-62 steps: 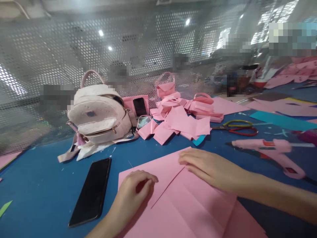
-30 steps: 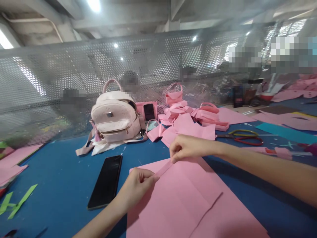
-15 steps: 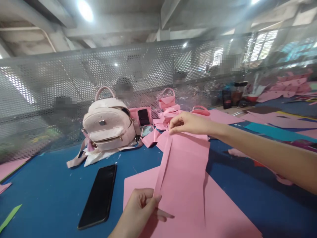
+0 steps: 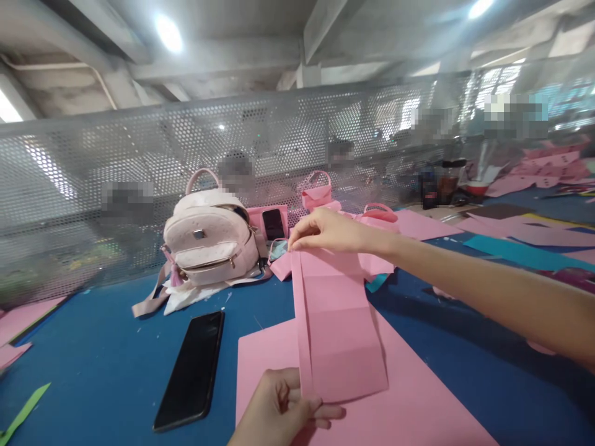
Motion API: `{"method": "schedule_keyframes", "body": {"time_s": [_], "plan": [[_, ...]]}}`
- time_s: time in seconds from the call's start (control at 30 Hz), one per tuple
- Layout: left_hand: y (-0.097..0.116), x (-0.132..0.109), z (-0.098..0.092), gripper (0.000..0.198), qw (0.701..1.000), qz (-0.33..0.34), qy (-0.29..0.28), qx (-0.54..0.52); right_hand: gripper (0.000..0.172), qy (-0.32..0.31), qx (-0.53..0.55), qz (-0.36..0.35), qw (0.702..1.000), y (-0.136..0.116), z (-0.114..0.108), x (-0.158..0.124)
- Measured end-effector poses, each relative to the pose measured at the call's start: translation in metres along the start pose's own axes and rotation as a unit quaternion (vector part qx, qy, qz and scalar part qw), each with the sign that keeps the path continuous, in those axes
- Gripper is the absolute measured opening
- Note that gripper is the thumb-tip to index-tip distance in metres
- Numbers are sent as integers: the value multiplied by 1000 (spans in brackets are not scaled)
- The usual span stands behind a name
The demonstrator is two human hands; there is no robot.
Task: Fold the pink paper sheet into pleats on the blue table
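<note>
Between the two hands, the folded pink paper [image 4: 339, 322] hangs above the blue surface [image 4: 93, 359], its long axis running from the left hand [image 4: 279, 412] straight away to the right hand [image 4: 325, 230]. The left hand pinches the near corner and the right hand pinches the far edge, higher up. A larger pink sheet [image 4: 418, 409] lies below both hands, and a black phone [image 4: 191, 370] lies left of the left hand.

The right hand [image 4: 325, 231] is raised with arm outstretched, fingers pinched; the left hand [image 4: 283, 412] pinches low, near the body.
</note>
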State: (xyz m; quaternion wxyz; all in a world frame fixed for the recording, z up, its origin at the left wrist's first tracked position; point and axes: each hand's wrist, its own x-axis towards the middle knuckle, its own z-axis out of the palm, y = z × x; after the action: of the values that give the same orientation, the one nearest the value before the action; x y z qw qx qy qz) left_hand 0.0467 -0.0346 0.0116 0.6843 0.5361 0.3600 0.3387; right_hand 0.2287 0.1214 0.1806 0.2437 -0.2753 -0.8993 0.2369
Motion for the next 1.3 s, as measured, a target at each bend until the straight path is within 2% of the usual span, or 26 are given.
{"method": "schedule_keyframes", "body": {"time_s": [0.23,0.47,0.83,1.13,1.3], "plan": [[-3,1,4,56,999,-24,25,-9,15,-21,85,-17,996,12,9,-1],[-9,2,-3,58,995,-19,97,-4,19,-37,100,-31,994,1,24,-5],[5,-1,-4,63,988,-26,153,7,20,-63,114,-59,990,-7,50,5],[-4,1,-9,57,989,-21,139,-46,20,-99,148,-62,982,-14,59,3],[-2,0,-10,57,984,-53,155,-70,21,-97,171,-77,977,-16,63,1]]}}
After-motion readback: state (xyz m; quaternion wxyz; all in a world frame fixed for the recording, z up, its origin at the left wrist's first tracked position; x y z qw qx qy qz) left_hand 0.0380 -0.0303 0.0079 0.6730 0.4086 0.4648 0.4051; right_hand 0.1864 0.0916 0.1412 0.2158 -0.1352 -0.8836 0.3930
